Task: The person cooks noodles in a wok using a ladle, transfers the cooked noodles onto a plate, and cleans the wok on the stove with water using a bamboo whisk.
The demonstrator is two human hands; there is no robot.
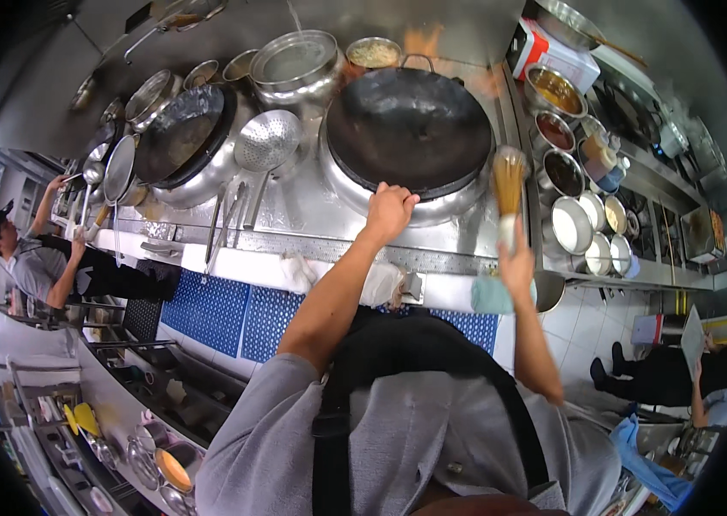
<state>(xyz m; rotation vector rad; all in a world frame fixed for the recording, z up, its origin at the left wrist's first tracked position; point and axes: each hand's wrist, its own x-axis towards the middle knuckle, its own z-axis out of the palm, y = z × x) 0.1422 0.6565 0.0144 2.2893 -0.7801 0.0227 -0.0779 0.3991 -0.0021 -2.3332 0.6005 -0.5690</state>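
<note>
A large black wok [411, 129] sits tilted on the round steel burner ring in front of me, with a loop handle at its far rim. My left hand [391, 213] is closed on the wok's near rim; what lies under the fingers is hidden. To the right of the wok, my right hand [516, 265] grips the pale handle of a bamboo wok brush [510, 179]. The brush stands upright, bristles pointing up and away from me, apart from the wok. A perforated strainer ladle [268, 140] lies on the steel stove top to the left.
Orange flame [422, 41] shows behind the wok. A second wok [181, 138] sits at left. At right are sauce containers [562, 89] and white pots [572, 225]. Folded towels [252, 267] line the stove's front edge. One co-worker [36, 249] stands left, another [682, 370] right.
</note>
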